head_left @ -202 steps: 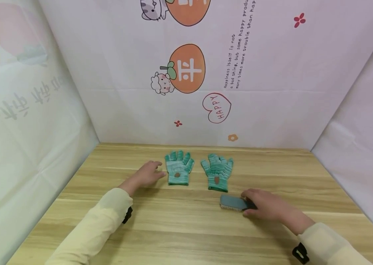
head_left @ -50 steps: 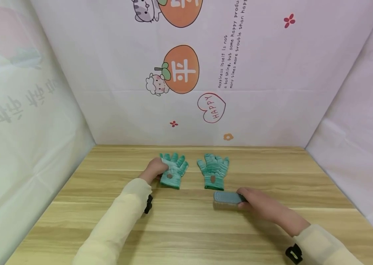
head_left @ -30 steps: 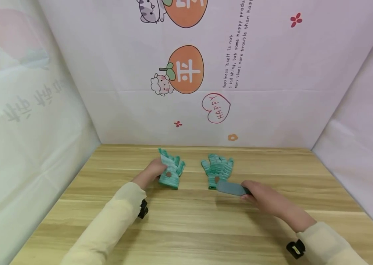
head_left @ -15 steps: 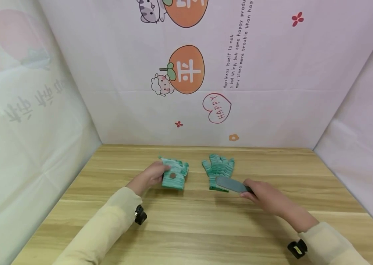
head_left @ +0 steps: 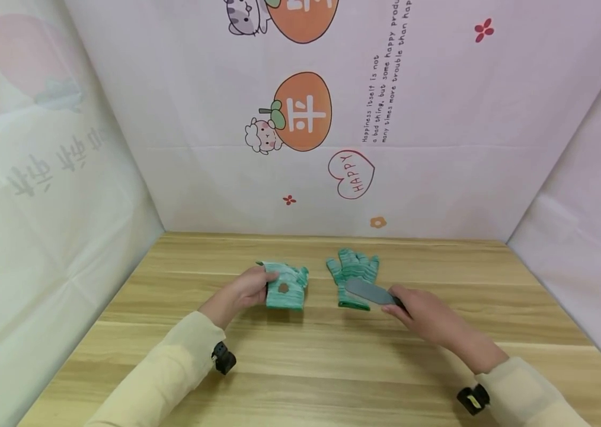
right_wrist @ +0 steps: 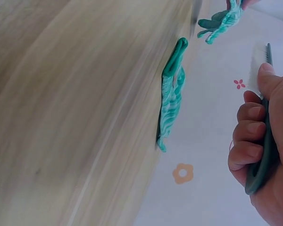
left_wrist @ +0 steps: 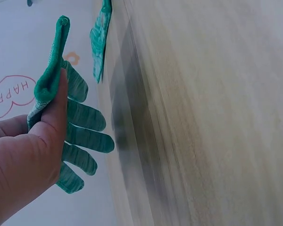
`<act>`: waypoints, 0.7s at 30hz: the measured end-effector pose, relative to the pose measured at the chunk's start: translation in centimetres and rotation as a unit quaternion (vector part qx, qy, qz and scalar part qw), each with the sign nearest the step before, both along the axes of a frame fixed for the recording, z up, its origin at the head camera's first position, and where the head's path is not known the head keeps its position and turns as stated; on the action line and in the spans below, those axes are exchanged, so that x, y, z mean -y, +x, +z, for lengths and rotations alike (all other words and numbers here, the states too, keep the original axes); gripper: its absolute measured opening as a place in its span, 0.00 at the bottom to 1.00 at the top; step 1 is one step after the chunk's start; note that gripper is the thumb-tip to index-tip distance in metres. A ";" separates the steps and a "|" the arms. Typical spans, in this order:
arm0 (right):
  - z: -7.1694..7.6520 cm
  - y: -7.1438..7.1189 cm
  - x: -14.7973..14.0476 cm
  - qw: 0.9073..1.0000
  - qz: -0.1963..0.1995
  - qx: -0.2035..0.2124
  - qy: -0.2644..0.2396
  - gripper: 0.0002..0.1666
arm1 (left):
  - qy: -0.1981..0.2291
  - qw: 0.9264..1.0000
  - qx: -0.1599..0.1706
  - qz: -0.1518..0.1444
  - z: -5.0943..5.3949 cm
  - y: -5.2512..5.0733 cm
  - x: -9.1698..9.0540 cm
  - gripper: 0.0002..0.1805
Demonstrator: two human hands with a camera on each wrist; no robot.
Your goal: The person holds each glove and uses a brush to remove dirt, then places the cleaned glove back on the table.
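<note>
My left hand (head_left: 249,286) pinches a green striped knit glove (head_left: 288,288) by its side, thumb on top, and holds it off the table. A brown spot shows on its cuff. In the left wrist view the glove's fingers (left_wrist: 87,136) hang past my hand. My right hand (head_left: 428,314) grips the dark handle (right_wrist: 263,165) of a grey-blue brush (head_left: 370,292), its pale bristles (right_wrist: 258,66) showing in the right wrist view. The brush head is over the cuff of a second green glove (head_left: 356,270), which lies flat on the table and is partly covered in the head view.
The wood-grain table (head_left: 306,367) ends at a white printed cloth backdrop (head_left: 215,190). White cloth walls (head_left: 76,225) stand at left and right. A black device is strapped to each wrist.
My left hand has taken the left glove, lifted it and tilted it, its fingers now folding away. My right hand has raised the brush from the table to above the right glove.
</note>
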State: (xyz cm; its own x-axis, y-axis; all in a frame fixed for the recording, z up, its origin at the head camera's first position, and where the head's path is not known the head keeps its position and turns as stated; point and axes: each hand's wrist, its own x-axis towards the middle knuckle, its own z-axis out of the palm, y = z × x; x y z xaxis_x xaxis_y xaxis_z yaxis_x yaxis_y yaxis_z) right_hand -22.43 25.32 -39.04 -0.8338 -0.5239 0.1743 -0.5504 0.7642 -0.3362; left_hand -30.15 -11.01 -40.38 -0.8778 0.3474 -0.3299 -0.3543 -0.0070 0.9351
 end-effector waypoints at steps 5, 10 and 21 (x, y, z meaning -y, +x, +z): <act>0.2 -0.1 0.5 1.000 -0.003 -0.014 -0.003 0.12 | 0.012 1.000 -0.005 -0.013 0.1 0.6 -0.4 0.19; 0.4 -0.2 1.0 0.999 0.005 -0.051 -0.004 0.12 | 0.029 0.999 -0.001 -0.022 0.2 1.1 -0.8 0.18; 0.9 -0.4 2.7 0.995 0.029 -0.091 -0.001 0.15 | 0.069 0.997 0.016 -0.011 0.2 2.4 -2.2 0.19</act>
